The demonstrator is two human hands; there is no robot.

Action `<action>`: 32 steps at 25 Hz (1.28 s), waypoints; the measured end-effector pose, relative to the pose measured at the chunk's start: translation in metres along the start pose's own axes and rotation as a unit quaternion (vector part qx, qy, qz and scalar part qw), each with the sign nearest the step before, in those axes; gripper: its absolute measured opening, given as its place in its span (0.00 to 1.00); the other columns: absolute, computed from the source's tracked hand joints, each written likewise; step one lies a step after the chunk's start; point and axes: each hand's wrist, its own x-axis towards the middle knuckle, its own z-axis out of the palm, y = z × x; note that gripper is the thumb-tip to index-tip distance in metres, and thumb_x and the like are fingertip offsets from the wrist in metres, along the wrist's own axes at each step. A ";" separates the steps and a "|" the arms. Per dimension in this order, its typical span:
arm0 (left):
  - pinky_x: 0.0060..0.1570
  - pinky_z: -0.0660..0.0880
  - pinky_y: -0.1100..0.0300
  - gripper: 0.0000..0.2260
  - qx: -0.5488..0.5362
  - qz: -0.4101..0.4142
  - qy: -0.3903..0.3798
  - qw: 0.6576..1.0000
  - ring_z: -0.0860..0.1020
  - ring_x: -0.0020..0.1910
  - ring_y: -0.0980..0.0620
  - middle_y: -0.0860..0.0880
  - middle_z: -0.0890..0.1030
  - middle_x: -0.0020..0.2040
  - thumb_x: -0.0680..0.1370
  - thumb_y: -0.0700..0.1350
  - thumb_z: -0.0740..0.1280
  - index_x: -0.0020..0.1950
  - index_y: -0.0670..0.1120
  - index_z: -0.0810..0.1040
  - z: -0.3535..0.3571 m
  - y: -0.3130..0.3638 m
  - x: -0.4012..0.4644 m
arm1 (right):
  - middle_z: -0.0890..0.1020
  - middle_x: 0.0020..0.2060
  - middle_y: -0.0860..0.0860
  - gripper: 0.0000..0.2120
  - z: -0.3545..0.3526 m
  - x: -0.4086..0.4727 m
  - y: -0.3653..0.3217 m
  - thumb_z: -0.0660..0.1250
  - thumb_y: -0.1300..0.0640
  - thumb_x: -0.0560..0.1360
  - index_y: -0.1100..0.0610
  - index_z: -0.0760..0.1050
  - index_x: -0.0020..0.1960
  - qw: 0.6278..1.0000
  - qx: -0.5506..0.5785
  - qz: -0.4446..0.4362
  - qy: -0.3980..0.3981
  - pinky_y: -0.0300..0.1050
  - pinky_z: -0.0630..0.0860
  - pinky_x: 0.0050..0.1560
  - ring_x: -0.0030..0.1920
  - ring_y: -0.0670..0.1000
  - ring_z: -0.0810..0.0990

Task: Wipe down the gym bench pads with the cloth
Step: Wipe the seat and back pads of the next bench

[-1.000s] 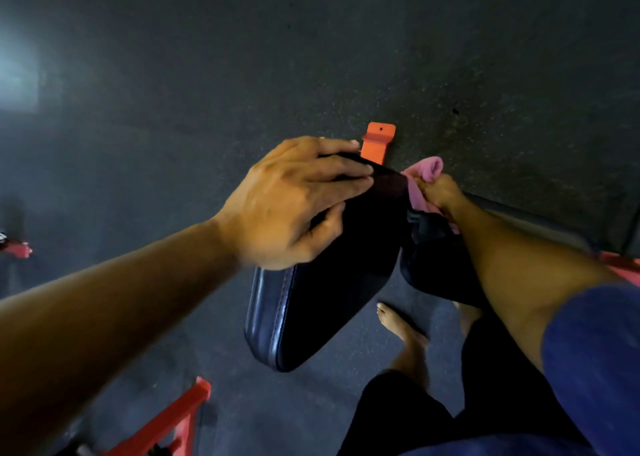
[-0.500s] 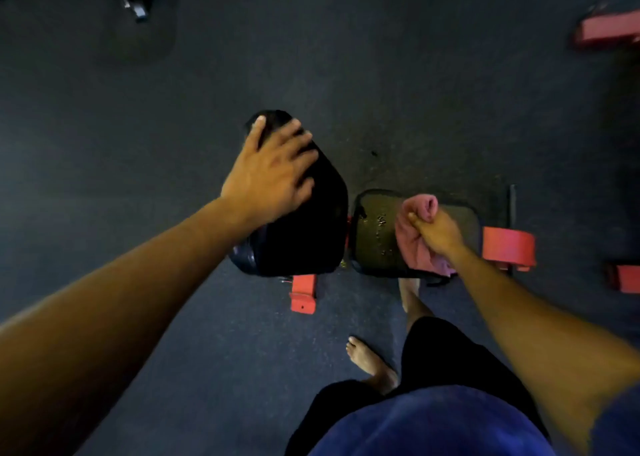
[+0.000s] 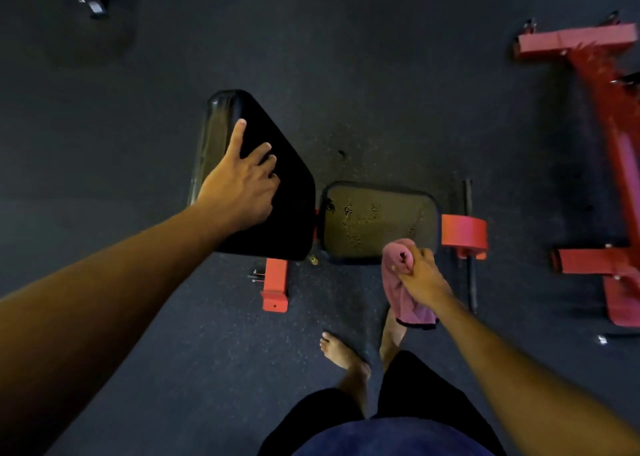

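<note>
A black back pad (image 3: pixel 287 192) of the gym bench stands raised at centre left. My left hand (image 3: pixel 242 182) rests on its upper left part with fingers spread. To its right lies the smaller seat pad (image 3: pixel 377 220), worn, with cracked spots on its surface. My right hand (image 3: pixel 420 275) grips a bunched pink cloth (image 3: pixel 403 293) just in front of the seat pad's near right corner; the cloth hangs down off the pad, above my foot.
Red bench frame parts show below the pads (image 3: pixel 275 286) and at the seat's right end (image 3: pixel 464 232). Another red equipment frame (image 3: pixel 606 164) lies on the dark floor at the right. My bare feet (image 3: pixel 343 355) stand close to the bench.
My right hand has pulled the cloth off the seat pad toward me, to its near edge. My left hand has shifted on the back pad. The view has pulled back and higher.
</note>
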 end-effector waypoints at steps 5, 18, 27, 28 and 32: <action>0.72 0.32 0.23 0.33 0.066 0.014 -0.083 0.994 0.45 0.84 0.36 0.39 0.51 0.85 0.84 0.63 0.45 0.85 0.48 0.54 0.003 0.016 0.014 | 0.65 0.71 0.59 0.35 0.036 0.046 -0.015 0.70 0.57 0.78 0.53 0.58 0.80 0.994 -0.068 -0.073 -0.049 0.53 0.75 0.64 0.65 0.62 0.74; 0.70 0.28 0.23 0.32 0.036 -0.021 -0.179 0.983 0.34 0.79 0.24 0.27 0.37 0.80 0.85 0.53 0.38 0.80 0.30 0.39 0.093 0.193 0.128 | 0.64 0.78 0.54 0.36 0.110 0.303 -0.066 0.68 0.39 0.74 0.49 0.65 0.78 0.890 -0.351 -0.287 0.055 0.70 0.55 0.75 0.80 0.64 0.56; 0.72 0.33 0.23 0.35 0.025 -0.009 -0.164 0.986 0.37 0.78 0.20 0.21 0.39 0.78 0.86 0.57 0.44 0.78 0.28 0.41 0.098 0.198 0.131 | 0.71 0.76 0.53 0.36 0.114 0.270 -0.025 0.74 0.42 0.68 0.48 0.71 0.75 0.715 -0.456 -0.526 -0.061 0.66 0.62 0.73 0.76 0.62 0.65; 0.73 0.34 0.23 0.35 0.023 -0.008 -0.164 0.986 0.37 0.77 0.19 0.21 0.38 0.77 0.86 0.56 0.43 0.76 0.27 0.39 0.099 0.199 0.130 | 0.73 0.73 0.54 0.34 0.106 0.291 -0.043 0.72 0.43 0.70 0.50 0.72 0.74 0.736 -0.447 -0.508 -0.041 0.65 0.65 0.71 0.74 0.62 0.67; 0.75 0.37 0.25 0.38 0.063 -0.004 -0.167 0.984 0.36 0.78 0.20 0.21 0.37 0.77 0.84 0.58 0.42 0.78 0.26 0.38 0.100 0.201 0.126 | 0.76 0.65 0.55 0.32 0.103 0.315 -0.065 0.69 0.41 0.71 0.51 0.69 0.71 0.795 -0.423 -0.434 0.036 0.59 0.70 0.61 0.64 0.61 0.73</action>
